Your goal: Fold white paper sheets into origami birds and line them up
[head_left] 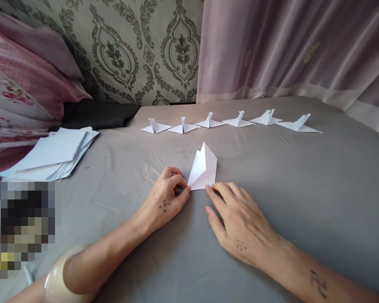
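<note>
A partly folded piece of white paper (205, 170) lies on the grey cloth in front of me, one pointed flap standing up from it. My left hand (169, 193) pinches its lower left corner between thumb and fingers, the other fingers curled. At the lower right edge, the index fingertip of my right hand (236, 214) touches the paper. That hand lies palm down, its fingers stretched out and the thumb apart on the cloth.
Several folded white paper birds (210, 120) stand in a row farther back. A stack of white paper sheets (57, 147) lies at the left, near a black cloth (97, 113). Pink curtains (271, 46) hang behind the grey cloth surface (318, 181). A blurred patch covers the lower left.
</note>
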{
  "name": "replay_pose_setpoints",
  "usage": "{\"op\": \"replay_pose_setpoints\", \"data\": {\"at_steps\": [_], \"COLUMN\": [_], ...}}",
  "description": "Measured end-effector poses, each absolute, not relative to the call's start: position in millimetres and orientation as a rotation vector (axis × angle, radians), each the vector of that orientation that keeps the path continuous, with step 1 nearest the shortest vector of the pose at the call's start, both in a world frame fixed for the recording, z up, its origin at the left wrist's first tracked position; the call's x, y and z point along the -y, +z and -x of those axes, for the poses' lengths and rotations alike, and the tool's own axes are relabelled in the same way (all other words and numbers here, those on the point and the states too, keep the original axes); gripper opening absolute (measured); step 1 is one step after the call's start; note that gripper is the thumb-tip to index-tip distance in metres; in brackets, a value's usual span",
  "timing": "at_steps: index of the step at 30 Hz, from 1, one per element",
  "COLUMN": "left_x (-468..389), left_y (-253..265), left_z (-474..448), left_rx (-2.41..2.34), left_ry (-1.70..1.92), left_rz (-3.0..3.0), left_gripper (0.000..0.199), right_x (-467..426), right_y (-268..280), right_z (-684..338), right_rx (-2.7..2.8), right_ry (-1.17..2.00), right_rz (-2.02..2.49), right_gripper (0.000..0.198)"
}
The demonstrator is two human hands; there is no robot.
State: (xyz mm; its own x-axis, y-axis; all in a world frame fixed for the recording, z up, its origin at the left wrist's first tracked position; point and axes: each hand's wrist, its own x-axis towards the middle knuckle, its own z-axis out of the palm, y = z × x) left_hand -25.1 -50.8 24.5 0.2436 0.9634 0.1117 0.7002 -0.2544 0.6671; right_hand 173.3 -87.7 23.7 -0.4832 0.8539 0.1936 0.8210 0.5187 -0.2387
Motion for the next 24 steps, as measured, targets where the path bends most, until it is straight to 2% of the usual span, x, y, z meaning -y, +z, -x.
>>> {"op": "replay_pose_setpoints", "data": {"at_steps": [7, 12, 24], "left_x": [47, 42, 36], "left_y": [32, 36, 29], "left_z": [23, 27, 33], "left_rx": [-1.601, -1.742, -1.702], "left_ry": [0.778, 0.798, 0.807], "left_rz": [-1.798, -1.562, -1.652], "left_gripper": [0.009, 0.011, 0.016], "right_x": [89, 89, 92], "right_y": [31, 35, 42], "right_z": [-163, -154, -127], "right_rx": [2.543, 2.599, 2.646], "right_ry": [0.141, 0.027, -0.071], "right_rz": [1.470, 1.442, 1.568], "right_gripper": [0.046, 0.049, 0.059]}}
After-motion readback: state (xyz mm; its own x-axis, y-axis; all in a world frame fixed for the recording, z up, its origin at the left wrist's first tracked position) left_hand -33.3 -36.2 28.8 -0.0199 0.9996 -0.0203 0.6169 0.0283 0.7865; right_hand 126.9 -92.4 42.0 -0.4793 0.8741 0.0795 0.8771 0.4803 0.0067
